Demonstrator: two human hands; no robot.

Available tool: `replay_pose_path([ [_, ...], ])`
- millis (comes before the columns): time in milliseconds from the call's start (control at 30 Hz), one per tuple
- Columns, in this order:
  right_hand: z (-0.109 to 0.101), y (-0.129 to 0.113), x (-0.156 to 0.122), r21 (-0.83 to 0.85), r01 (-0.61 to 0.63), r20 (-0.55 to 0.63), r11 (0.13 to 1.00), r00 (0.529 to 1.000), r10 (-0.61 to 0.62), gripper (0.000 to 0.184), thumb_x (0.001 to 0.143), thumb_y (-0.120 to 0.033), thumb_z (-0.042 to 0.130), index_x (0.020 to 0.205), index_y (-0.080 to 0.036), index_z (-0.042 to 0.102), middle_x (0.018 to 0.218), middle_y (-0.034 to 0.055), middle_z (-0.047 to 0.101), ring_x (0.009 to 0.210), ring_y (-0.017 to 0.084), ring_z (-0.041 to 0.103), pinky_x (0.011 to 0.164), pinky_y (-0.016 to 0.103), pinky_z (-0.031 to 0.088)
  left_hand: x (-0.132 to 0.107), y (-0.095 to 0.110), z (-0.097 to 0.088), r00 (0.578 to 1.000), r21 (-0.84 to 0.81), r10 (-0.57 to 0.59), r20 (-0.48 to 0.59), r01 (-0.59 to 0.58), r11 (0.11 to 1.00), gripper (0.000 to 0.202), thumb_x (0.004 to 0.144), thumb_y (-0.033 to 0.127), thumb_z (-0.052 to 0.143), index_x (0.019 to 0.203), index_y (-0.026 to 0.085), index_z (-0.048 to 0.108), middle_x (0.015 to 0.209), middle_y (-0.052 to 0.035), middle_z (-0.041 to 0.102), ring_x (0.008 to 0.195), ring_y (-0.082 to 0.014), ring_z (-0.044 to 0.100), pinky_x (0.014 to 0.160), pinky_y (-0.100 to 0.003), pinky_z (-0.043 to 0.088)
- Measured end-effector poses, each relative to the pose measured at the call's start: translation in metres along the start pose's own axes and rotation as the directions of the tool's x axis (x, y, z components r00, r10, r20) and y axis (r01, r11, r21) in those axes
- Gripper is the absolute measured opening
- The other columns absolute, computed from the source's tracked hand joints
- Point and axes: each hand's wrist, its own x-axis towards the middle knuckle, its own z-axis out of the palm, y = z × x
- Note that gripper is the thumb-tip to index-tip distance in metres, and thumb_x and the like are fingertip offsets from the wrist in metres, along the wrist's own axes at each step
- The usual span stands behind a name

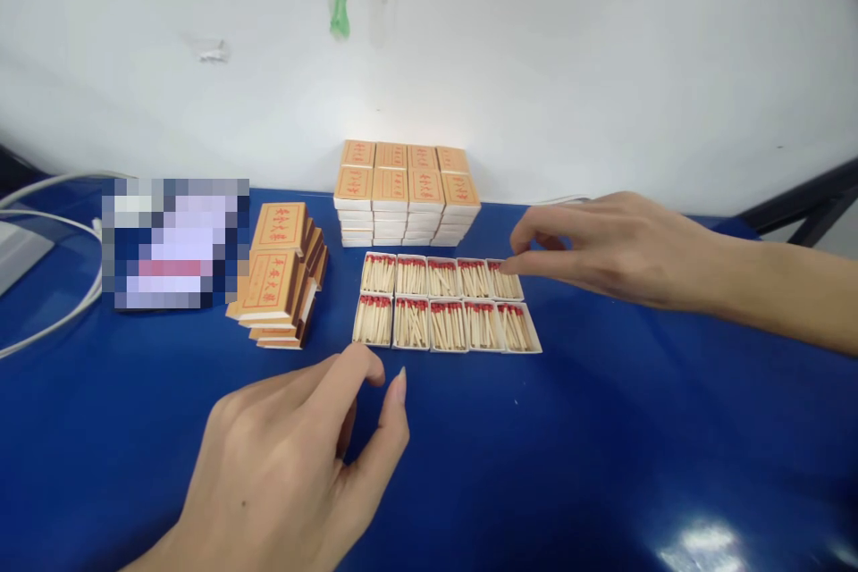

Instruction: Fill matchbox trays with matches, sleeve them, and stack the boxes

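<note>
Matchbox trays [429,345] filled with red-tipped matches lie on the blue table in two rows. My right hand [603,246] hovers at the right end of the far row. Its thumb tip overlaps the last tray there [509,286], index finger curled just above with a gap between them; whether it touches the matches I cannot tell. Below the near row's left end, my left hand [301,447] has bent fingers, with thumb and index apart and nothing between them. Left of the trays stands an uneven pile of orange matchbox sleeves [268,281].
A block of stacked orange-and-white matchboxes [407,188] stands against the white wall [569,63] behind the trays. At the left lie a pixelated object [180,241] and white cables [60,340]. A dark bar [804,206] is at the far right.
</note>
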Motion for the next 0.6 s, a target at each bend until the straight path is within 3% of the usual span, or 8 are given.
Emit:
replay_pose_path([
  [100,-0.003,0.003,0.008,0.014,0.046,0.071,0.999,0.996,-0.047,0.045,0.122,-0.013,0.034,0.125,-0.023,0.078,0.111,0.0082,0.074,0.070,0.018,0.058,0.061,0.035,0.041,0.000,0.001,-0.001,1.000,0.004,0.005,0.000,-0.005,1.000,0.025,0.115,0.026,0.060,0.090,0.025,0.064,0.058,0.0125,0.042,0.039,-0.0106,0.049,0.043,-0.029,0.039],
  [233,-0.006,0.003,0.021,0.009,0.039,0.081,0.999,0.996,-0.040,0.041,0.121,-0.014,0.037,0.128,-0.023,0.077,0.112,0.0081,0.074,0.067,0.016,0.051,0.059,0.034,0.039,0.000,0.001,0.001,1.000,0.003,0.011,-0.018,-0.011,1.000,0.026,0.115,0.026,0.060,0.089,0.025,0.064,0.058,0.0124,0.042,0.038,-0.0107,0.047,0.042,-0.030,0.038],
  [333,-0.006,0.001,0.031,-0.015,0.113,0.114,0.993,0.987,-0.111,0.040,0.118,-0.008,0.040,0.131,-0.021,0.076,0.112,0.0084,0.073,0.072,0.017,0.055,0.059,0.034,0.039,0.000,0.000,0.002,1.000,0.008,0.003,-0.006,-0.003,1.000,0.027,0.115,0.026,0.061,0.088,0.025,0.063,0.059,0.0119,0.043,0.039,-0.0111,0.048,0.043,-0.030,0.039],
  [500,-0.004,-0.002,0.046,-0.063,0.199,0.161,0.978,0.969,-0.187,0.036,0.113,0.002,0.047,0.120,-0.020,0.074,0.121,0.0085,0.072,0.082,0.018,0.062,0.060,0.034,0.042,0.000,-0.002,0.000,1.000,0.000,0.010,-0.015,-0.010,1.000,0.028,0.115,0.027,0.062,0.087,0.025,0.064,0.059,0.0119,0.041,0.039,-0.0112,0.047,0.043,-0.031,0.039],
  [600,-0.004,-0.002,0.052,-0.101,0.260,0.189,0.960,0.953,-0.238,0.032,0.115,0.003,0.048,0.113,-0.020,0.071,0.116,0.0074,0.069,0.083,0.018,0.062,0.061,0.035,0.045,0.000,-0.001,-0.001,1.000,-0.006,0.016,-0.010,-0.016,1.000,0.027,0.115,0.026,0.061,0.088,0.025,0.065,0.059,0.0120,0.041,0.039,-0.0111,0.047,0.043,-0.031,0.039],
])
